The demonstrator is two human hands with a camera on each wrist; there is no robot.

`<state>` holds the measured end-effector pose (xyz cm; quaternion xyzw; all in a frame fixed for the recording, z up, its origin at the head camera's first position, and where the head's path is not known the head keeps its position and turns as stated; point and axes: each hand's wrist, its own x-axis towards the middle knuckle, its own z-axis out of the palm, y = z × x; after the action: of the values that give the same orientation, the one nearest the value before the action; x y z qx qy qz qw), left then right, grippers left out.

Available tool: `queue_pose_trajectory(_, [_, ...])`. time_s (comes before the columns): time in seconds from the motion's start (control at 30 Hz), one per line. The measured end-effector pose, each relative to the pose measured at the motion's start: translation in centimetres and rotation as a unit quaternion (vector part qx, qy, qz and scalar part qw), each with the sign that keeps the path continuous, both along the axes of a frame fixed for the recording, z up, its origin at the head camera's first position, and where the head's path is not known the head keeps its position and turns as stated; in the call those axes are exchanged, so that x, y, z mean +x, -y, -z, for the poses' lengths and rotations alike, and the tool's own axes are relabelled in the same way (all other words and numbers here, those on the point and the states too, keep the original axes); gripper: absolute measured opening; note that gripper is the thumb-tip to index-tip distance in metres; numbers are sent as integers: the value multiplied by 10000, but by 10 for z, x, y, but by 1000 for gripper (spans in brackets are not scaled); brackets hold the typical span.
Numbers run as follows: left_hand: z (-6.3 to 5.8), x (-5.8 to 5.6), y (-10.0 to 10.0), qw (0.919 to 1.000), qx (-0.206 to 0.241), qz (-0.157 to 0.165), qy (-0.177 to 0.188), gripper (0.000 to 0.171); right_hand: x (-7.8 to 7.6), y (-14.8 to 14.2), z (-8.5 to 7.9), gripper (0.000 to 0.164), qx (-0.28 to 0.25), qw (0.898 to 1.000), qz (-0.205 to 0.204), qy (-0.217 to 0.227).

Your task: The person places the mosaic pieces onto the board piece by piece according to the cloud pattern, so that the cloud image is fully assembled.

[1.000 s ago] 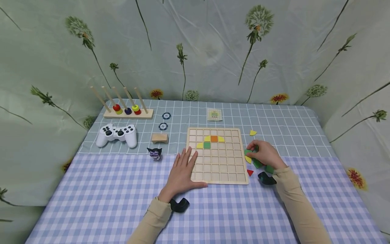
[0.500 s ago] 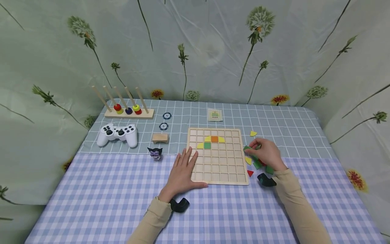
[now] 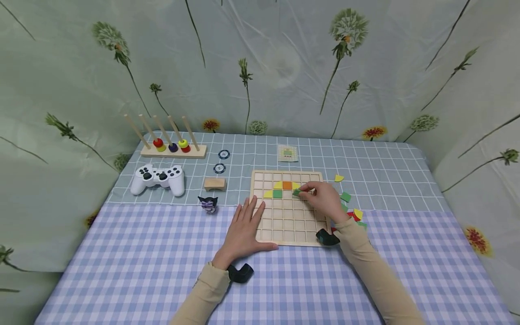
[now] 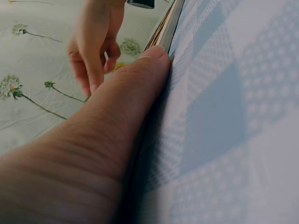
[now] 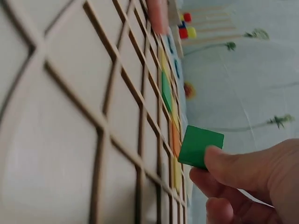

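Note:
A wooden grid board (image 3: 284, 221) lies on the cloth, holding an orange square (image 3: 287, 185), a green square (image 3: 277, 194) and several yellow rounded pieces in its upper rows. My right hand (image 3: 325, 198) pinches a green square tile (image 5: 201, 145) between thumb and fingers, close over the board just below the right yellow piece. In the right wrist view the tile is tilted off the grid. My left hand (image 3: 243, 228) rests with fingers spread across the board's left edge, its thumb (image 4: 135, 86) along the front edge.
Loose green, red and yellow tiles (image 3: 345, 197) lie right of the board, partly behind the right arm. A pattern card (image 3: 287, 153) lies behind it. To the left are a peg stand (image 3: 174, 151), a white game controller (image 3: 158, 178), two chips, a wooden block (image 3: 215, 183) and a small figurine (image 3: 209, 204).
My right hand has picked a green square tile from the loose pile and carried it left over the board. My left hand stays in place.

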<state>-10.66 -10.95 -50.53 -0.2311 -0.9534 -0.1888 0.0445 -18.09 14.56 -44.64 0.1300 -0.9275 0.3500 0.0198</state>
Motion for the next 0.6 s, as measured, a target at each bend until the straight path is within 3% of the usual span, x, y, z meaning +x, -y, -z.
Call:
queue_pose_trajectory(0.27, [0,-1,1,10000,-68,13,17,119,-4,23,3,11,231,9993,-138,-262])
queue_pose_trajectory(0.6, [1,-1,1,10000,-77,10,-43,119,-13,30,6,6,458,9988,-126,-114])
